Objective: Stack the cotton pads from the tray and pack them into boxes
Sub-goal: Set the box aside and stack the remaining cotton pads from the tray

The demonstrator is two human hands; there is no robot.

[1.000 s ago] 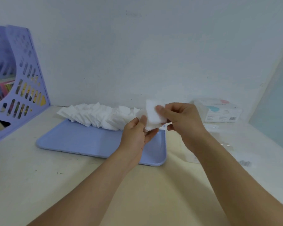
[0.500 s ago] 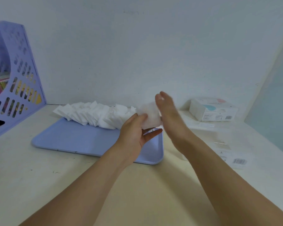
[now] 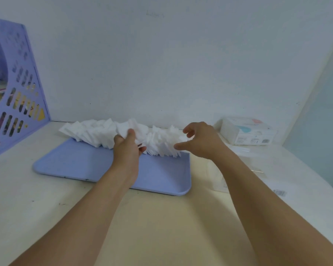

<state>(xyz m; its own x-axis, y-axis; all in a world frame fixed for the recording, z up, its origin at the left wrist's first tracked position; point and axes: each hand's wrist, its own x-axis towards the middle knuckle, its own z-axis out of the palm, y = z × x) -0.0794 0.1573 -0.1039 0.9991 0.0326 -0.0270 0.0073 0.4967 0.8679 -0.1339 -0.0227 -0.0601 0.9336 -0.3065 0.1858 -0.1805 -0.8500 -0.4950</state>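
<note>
We are gathering: on the blue tray (image 3: 69, 166) at twelve o'clock, our left hand (image 3: 126, 148) pinches cotton pads (image 3: 96, 133) from the row along its far edge; our right hand (image 3: 198, 141) hovers, fingers loosely apart, holding nothing. Next we likely need another pad. At two o'clock, the box (image 3: 246, 132); its opening is unclear.
</note>
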